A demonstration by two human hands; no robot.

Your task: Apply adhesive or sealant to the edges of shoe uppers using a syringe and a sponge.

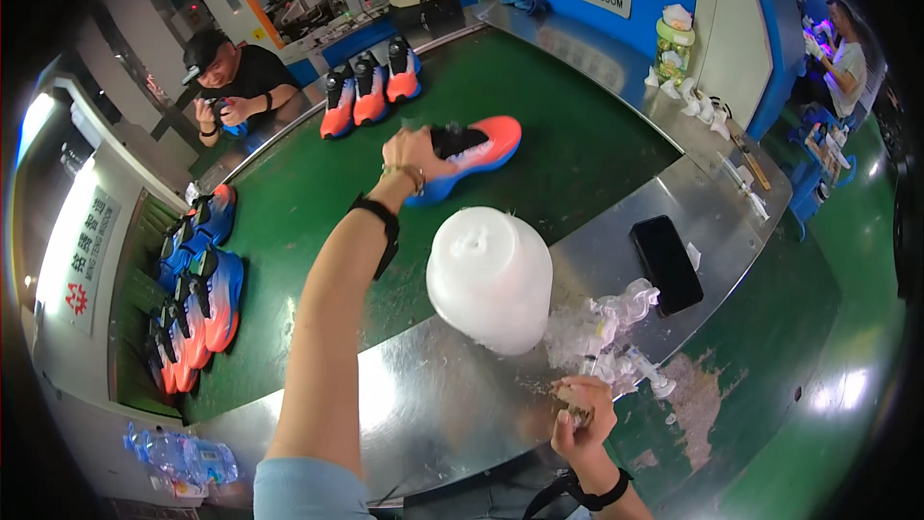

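Observation:
My left hand [416, 156] is closed around the heel end of a sneaker [486, 146], which has a coral-orange toe, a blue sole and a black collar. The shoe is over the green belt [577, 173], its toe pointing right. Low in the picture, above the metal edge, my right hand [589, 416] has its fingers curled in on a small brownish thing too unclear to name. Just beyond it lies a heap of crumpled clear-white film or fibre scraps [602, 323]. Between my hands stands a big white rounded bundle [491, 279] with a dimpled top.
Three matching sneakers [369, 91] stand at the belt's far edge, several more [197, 313] at left. A black phone [667, 265] lies on the metal ledge [616, 207]. A plastic bottle [183, 455] is lower left. A co-worker [236, 87] holds a shoe across the belt.

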